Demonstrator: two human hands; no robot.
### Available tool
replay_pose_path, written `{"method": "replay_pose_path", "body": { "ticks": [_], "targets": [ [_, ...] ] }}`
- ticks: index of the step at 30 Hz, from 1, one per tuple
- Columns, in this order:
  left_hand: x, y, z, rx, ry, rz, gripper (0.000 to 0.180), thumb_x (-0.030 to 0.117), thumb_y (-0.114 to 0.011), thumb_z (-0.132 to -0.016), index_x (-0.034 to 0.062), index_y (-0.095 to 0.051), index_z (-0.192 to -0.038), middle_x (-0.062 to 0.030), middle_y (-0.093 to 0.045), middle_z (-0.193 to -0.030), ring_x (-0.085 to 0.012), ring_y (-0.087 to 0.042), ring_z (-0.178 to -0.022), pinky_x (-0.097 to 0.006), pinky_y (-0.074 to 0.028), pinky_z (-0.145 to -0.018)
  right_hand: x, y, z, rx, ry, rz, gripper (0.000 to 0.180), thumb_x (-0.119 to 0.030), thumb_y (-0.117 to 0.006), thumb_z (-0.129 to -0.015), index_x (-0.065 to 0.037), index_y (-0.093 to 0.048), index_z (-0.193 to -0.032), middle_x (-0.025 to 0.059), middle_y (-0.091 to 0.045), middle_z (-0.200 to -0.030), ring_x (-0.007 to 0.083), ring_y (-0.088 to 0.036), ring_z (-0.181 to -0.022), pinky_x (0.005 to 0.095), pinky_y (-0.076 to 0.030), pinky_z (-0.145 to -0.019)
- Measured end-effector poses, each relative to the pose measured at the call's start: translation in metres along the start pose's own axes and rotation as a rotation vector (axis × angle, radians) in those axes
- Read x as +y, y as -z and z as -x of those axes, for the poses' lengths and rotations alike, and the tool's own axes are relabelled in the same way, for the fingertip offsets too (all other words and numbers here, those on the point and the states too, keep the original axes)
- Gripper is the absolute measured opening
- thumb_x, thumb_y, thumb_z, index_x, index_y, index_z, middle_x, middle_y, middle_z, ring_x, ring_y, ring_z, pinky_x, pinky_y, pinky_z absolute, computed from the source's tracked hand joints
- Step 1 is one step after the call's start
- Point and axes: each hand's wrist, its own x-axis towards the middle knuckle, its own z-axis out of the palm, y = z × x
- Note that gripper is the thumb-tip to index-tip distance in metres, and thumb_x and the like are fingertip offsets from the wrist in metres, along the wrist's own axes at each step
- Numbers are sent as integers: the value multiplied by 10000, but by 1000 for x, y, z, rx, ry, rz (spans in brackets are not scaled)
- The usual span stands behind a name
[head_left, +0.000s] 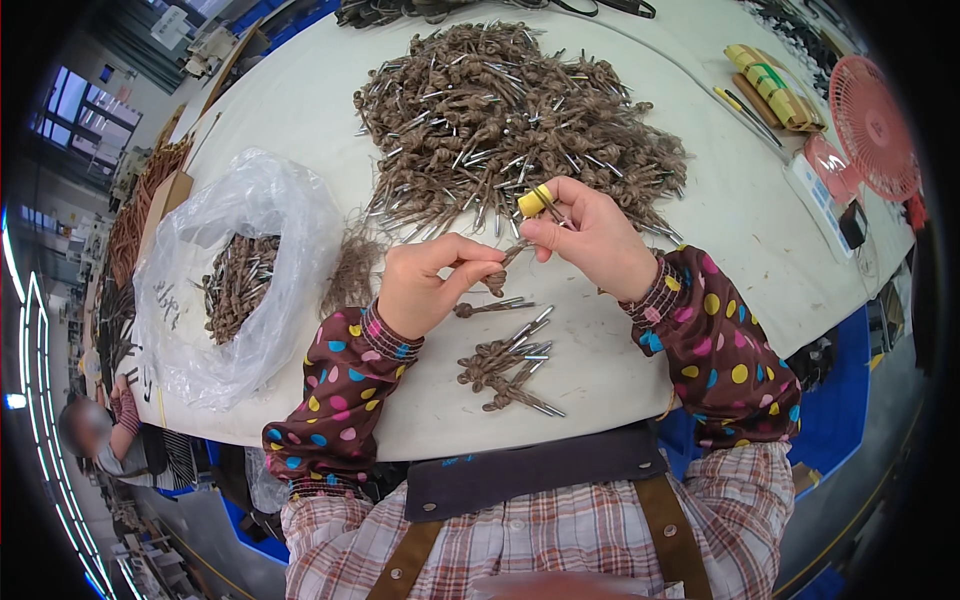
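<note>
Piece in hand: a small brown hair curl [497, 278] wound on a metal pin hangs between the two hands, just above the white table [300, 110].
Long axis: the curl runs slantwise, its upper end toward the right hand, its lower end toward the left.
Left hand [425, 285]: thumb and forefinger pressed together, pinching the lower end of the curl; the other fingers are folded in.
Right hand [590, 235]: fingers closed around a small yellow tool [535, 200], their tips also nipping the upper end of the curl.
Nearer hand: both touch it; the left has the firmer hold on the body of the curl, as far as I can judge.
Big heap [510, 120]: a large mound of like curls and pins lies beyond the hands, farther up the table.
Small pile [505, 365]: a few curls lie just below the hands, near the table edge, along with a single curl [490, 307] close under the left thumb.
Plastic bag [235, 270]: open, on the left, well apart from the hands, with more curls inside.
Sleeves: brown, with coloured dots, both forearms raised over the table.
Far right: a pink fan [875, 125] at the table's rim.
</note>
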Motion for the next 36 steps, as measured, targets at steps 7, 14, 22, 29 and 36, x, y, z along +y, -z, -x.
{"method": "replay_pose_path", "body": {
  "ticks": [7,14,22,29,36],
  "targets": [
    [-12,-8,1,-227,307,798,100,104,-503,-937,9,-526,-919,-113,-663,-885,-124,-626,-768,-235,-497,-691,3,-5,0,-44,66,-7,338,-184,-674,-829,6,-502,-1050,26,-590,-724,60,-560,-643,215,-402,-551],
    [-22,-13,-2,-78,170,615,125,139,-490,-950,22,-523,-922,-75,-637,-831,-103,-572,-753,-245,-464,-696,-3,0,7,299,322,499,377,-332,-582,-888,-10,-487,-1059,79,-564,-745,233,-603,-643,309,-473,-592],
    [-16,-14,0,93,123,283,138,136,-545,-923,5,-585,-905,-47,-638,-820,-86,-574,-764,-227,-459,-702,-4,-6,11,-25,382,666,276,-317,-626,-839,-57,-540,-811,78,-542,-702,269,-553,-607,345,-416,-531],
    [-15,-12,0,42,108,156,143,140,-535,-929,7,-581,-907,-44,-631,-810,-93,-575,-758,-234,-460,-698,-5,-4,11,-78,399,676,219,-231,-654,-839,-41,-550,-872,35,-529,-707,156,-500,-568,277,-409,-516],
    [-17,-12,1,-189,90,543,123,137,-465,-959,24,-511,-939,-70,-628,-856,-106,-582,-815,-239,-453,-742,9,0,-5,3,281,224,286,-253,-715,-783,-22,-602,-908,10,-589,-757,75,-485,-607,236,-411,-548]
  ]
}}
